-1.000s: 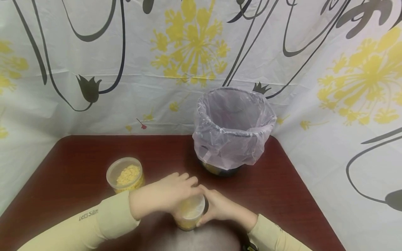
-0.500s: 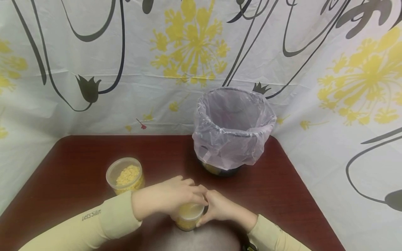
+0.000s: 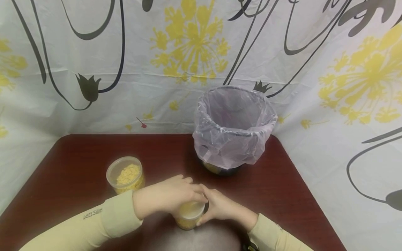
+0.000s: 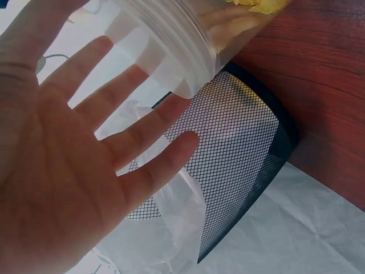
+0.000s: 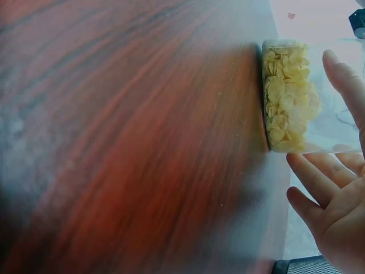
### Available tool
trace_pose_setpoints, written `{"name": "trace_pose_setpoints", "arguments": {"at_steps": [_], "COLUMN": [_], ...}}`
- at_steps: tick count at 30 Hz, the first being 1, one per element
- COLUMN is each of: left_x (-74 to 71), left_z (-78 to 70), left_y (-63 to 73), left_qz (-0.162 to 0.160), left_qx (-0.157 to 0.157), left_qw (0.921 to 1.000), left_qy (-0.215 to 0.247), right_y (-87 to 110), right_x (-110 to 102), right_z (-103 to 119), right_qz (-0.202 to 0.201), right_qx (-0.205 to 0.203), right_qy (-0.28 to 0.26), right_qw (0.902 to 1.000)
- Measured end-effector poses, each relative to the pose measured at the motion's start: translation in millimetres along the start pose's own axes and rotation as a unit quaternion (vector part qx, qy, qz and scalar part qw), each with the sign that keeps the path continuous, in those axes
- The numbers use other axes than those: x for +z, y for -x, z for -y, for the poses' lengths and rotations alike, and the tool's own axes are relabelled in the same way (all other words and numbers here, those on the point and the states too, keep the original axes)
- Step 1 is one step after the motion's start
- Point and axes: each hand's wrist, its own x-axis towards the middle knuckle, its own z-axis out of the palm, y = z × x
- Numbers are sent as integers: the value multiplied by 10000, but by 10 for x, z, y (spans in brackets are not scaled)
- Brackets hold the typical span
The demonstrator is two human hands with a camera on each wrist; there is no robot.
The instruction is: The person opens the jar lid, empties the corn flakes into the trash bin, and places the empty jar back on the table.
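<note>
Jar (image 5: 333,125): yel flakes (image 5: 285,97), our RH (image 3: 221,207) grips
Lid (image 3: 192,210): LH (image 3: 172,195) spread round
Tub (image 3: 120,164): flakes (image 3: 128,174), left of LH
Tbl (image 3: 78,167): red
Drape (image 3: 138,62): floral

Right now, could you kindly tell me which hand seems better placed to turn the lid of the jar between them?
Probably the left hand: it lies over the jar, fingers at the lid, while the right hand is at the jar's side, likely better for steadying.
</note>
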Motion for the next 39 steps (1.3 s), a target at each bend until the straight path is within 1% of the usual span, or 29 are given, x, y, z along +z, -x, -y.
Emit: {"name": "trace_pose_setpoints", "arguments": {"at_steps": [4,7,16,25,33,39], "left_x": [10,11,26,63,77,83], "left_z": [1,6,13,1,-12,-7], "left_y": [-16,-14,-6,2,5,3], "left_qz": [56,35,-67,-242,-368,-391], "left_qx": [-170,-238,-423,-539,-608,-630], "left_qw": [9998,9997,9989,9982,9975,9972], "left_qy": [47,78,166,117,-56,-51], "right_y": [-7,-14,-37,-41,-48,-54], "right_x": [-7,-8,-5,-10,-15,-27], "right_z": [-6,-9,-22,-30,-38,-35], "right_qz": [34,32,-49,16,95,120], "right_qx": [-168,-203,-388,-300,-222,-212], "right_qy": [-213,-282,-162,-104,-81,-97], "right_qw": [9996,9994,9991,9995,9997,9997]}}
